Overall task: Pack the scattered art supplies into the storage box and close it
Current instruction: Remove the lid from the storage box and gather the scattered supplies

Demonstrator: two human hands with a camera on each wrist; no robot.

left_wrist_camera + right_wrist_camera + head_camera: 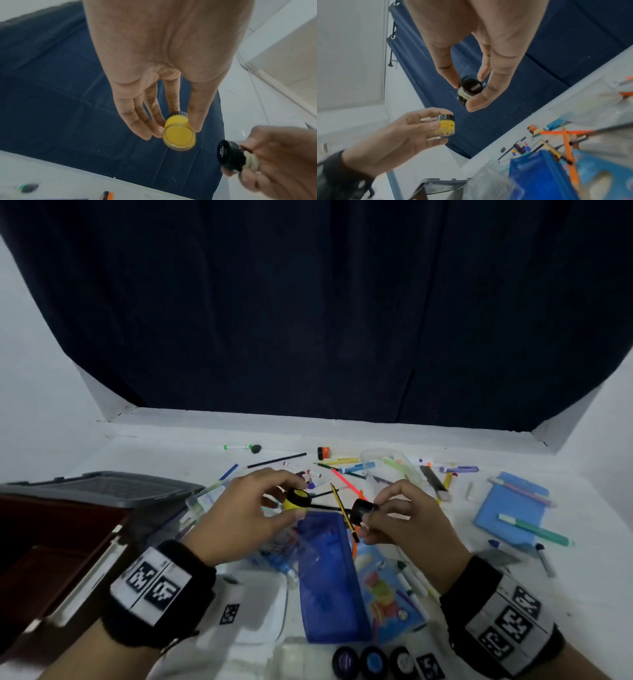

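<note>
My left hand (pixel 297 498) pinches a small yellow paint jar (pixel 291 505) with a black lid, held up over the table; the left wrist view shows the yellow jar's (pixel 179 136) base between thumb and fingers. My right hand (pixel 370 518) grips a dark jar (pixel 363 508) with a black lid a little to the right, apart from the yellow one. In the right wrist view the dark jar (pixel 471 86) sits between my fingertips, with the yellow jar (pixel 446 125) lower left. A clear storage box with a grey lid (pixel 102 486) stands at the left.
A blue transparent case (pixel 329 577) lies below my hands, beside a white tray (pixel 260 607). Three lidded paint jars (pixel 373 662) stand at the near edge. Pens and pencils are scattered behind, with a clear tub (pixel 387 463), an orange jar (pixel 323 453) and a blue pouch (pixel 510 508).
</note>
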